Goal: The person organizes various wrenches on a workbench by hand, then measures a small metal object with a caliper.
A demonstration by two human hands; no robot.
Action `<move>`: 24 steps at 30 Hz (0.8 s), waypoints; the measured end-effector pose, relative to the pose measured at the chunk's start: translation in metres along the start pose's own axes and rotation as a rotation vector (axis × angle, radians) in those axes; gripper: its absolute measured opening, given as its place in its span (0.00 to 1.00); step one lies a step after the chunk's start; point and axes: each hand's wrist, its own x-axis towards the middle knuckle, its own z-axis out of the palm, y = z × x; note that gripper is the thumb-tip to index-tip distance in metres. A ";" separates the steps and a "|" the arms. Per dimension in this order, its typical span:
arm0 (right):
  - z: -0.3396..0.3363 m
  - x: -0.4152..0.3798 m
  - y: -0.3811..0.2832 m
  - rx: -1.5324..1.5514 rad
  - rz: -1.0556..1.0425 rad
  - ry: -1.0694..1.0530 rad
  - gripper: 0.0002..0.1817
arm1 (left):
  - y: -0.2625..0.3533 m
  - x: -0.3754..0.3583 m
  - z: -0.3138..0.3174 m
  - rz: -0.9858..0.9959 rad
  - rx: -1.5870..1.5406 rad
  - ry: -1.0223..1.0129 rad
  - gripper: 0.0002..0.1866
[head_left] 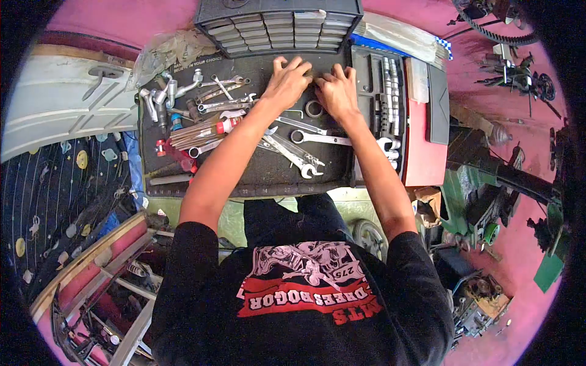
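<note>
At the back middle of the dark workbench mat (pixel 256 168), my left hand (pixel 288 84) is closed with bent fingers. Just beside it, my right hand (pixel 337 91) is curled in the same way. Whatever lies between their fingertips is small and dark, and I cannot make it out. A metal ring (pixel 314 109) rests on the mat by my right wrist. Nearer to me lie a large combination wrench (pixel 323 138) and a pair of open-ended wrenches (pixel 290 152). Several more wrenches (pixel 229 104) are spread left of my left forearm.
A small-parts drawer cabinet (pixel 278 30) stands behind my hands. To the right is a tray with a row of sockets (pixel 390 97), then a red panel (pixel 424 158). Chrome tools (pixel 162 97), a bundle of brown rods (pixel 195 133) and screwdrivers crowd the left.
</note>
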 end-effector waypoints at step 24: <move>-0.067 -0.135 -0.028 0.139 0.045 -0.078 0.08 | 0.134 -0.102 -0.013 -0.126 -0.338 0.183 0.09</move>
